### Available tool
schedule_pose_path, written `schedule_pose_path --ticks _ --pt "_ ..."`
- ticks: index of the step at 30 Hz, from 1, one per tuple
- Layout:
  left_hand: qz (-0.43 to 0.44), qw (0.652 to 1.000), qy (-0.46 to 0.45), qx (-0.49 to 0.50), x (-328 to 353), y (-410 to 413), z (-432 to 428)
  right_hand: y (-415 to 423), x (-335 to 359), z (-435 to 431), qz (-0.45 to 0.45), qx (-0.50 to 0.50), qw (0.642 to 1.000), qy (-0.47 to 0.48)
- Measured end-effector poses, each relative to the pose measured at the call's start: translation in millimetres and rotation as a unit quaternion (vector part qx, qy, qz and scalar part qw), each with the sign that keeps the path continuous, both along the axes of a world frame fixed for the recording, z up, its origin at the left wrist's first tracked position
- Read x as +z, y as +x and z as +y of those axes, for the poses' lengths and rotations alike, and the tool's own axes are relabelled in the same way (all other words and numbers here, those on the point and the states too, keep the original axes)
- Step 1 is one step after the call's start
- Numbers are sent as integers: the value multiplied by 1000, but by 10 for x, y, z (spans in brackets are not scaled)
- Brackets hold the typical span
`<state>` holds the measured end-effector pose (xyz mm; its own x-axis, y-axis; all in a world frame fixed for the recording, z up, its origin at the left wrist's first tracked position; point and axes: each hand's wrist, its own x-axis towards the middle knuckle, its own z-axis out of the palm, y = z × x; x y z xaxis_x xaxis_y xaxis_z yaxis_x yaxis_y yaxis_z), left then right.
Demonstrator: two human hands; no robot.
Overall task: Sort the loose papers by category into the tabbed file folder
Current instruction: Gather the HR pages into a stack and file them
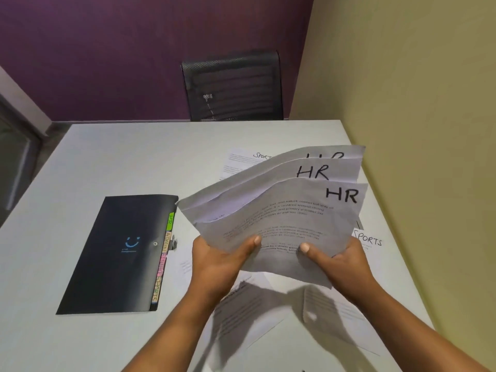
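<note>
Holding aloft, with both grips, a fanned stack of HR papers (281, 210): three sheets staggered, each headed "HR" in black marker at the upper right, printed text below, the rearmost heading partly cut off by the sheet in front. Clamped at the lower left edge by the left grip (217, 260), thumb on the front sheet, fingers behind. Clamped at the lower right edge by the right grip (341, 261), thumb likewise on the front. Raised clear of the white surface (134, 157), casting shadow on it. Lying shut and flat to the left of the grips: black tabbed file folder (118, 251), pale smiley mark and a snap button on the cover, coloured tabs (163, 260) along its right edge, green farthest, then pale, pink and yellow nearer; "ADMIN" and "SPORTS" legible, the rest too small to read. Lying loose on the surface: far sheet (247, 161) headed "SPORTS", partly hidden behind the raised stack; near-right sheet (369, 240) headed "SPORTS", just beside the right grip; further printed sheets (241, 310) below the forearms, headings not legible. Standing beyond the far edge: black mesh-backed chair (233, 87), against a purple wall (120, 49); yellowish wall (402, 76) along the right side.
</note>
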<state>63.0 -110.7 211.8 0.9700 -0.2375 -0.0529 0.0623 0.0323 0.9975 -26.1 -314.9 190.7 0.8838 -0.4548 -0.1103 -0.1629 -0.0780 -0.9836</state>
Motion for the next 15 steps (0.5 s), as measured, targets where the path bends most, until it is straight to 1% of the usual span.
schedule_pose_path --ticks 4,7,10,13,15 --pt "-24 999 25 -7 -111 19 -7 -4 -79 -11 0 17 1000 1" --pt "-27 998 56 -26 -243 43 -29 7 -192 -20 -3 -1 1000 30" --pt "-14 995 80 -52 -350 46 -58 15 -255 -27 -6 -5 1000 30" --pt "-5 994 85 -70 -426 42 -70 7 -266 -47 12 -5 1000 17" --pt "-23 995 73 -65 -388 54 -55 -11 -206 -63 8 -7 1000 23"
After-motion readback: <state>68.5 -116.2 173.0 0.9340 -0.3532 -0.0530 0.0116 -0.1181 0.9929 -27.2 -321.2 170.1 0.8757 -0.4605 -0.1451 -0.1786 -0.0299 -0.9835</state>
